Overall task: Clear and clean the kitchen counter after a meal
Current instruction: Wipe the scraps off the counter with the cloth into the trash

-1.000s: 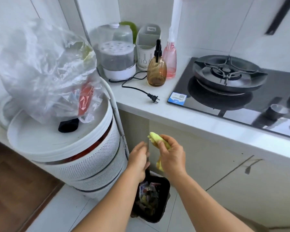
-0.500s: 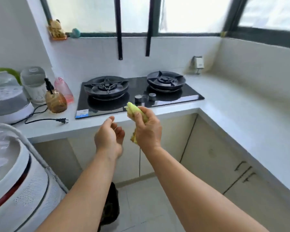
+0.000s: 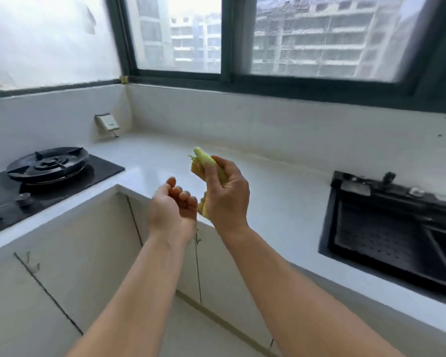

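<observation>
2 bare hands are raised over the inner corner of the white L-shaped counter (image 3: 281, 191), in front of the cabinet doors (image 3: 93, 253). The right hand (image 3: 227, 194) has its fingers and thumb curled round a yellow-green cloth (image 3: 204, 161); 1 bunched end sticks up above the thumb and a small fold shows below the palm. The left hand (image 3: 173, 210) is just beside it, palm up, fingers loosely curled and holding nothing; whether its fingertips touch the cloth is unclear.

Counter edges run in 2 directions from the corner: left toward the black gas hob (image 3: 47, 173), right toward the black sink (image 3: 397, 228). Between hob and sink the worktop is a broad bare stretch reaching back to the wall under the window (image 3: 307, 37).

The sink is set into the counter, and a perforated black tray (image 3: 376, 235) lies inside its left part; something white shows at the far right edge, too cropped to identify.

A wall socket (image 3: 107, 122) sits above the counter's back corner. No writing is readable anywhere.
</observation>
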Motion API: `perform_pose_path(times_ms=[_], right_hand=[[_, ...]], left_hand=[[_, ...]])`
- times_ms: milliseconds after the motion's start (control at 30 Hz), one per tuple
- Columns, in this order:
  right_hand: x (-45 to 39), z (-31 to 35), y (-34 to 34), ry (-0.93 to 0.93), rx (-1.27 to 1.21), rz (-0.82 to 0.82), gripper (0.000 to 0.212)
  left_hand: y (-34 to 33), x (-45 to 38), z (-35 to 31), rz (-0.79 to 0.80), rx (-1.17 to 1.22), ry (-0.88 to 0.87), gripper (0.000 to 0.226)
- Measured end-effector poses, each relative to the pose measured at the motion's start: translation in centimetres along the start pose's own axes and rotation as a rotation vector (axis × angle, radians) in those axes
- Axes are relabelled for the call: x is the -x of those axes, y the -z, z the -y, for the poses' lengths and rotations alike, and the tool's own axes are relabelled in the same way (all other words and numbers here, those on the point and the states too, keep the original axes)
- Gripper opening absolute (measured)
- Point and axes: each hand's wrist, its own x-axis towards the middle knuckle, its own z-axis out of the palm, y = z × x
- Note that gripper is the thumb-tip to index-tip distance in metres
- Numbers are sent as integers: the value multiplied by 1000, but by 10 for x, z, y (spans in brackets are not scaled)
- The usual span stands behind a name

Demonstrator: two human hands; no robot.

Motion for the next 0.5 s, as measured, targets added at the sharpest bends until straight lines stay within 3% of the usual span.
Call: perform_pose_path(times_ms=[200, 500], right_hand=[[-10, 28, 172, 47, -17, -166, 6], [-3, 78, 429, 158, 316, -569, 15]], left_hand=[[-88, 68, 148, 70, -59, 187, 22], [-199, 180, 353, 236, -138, 526, 19]])
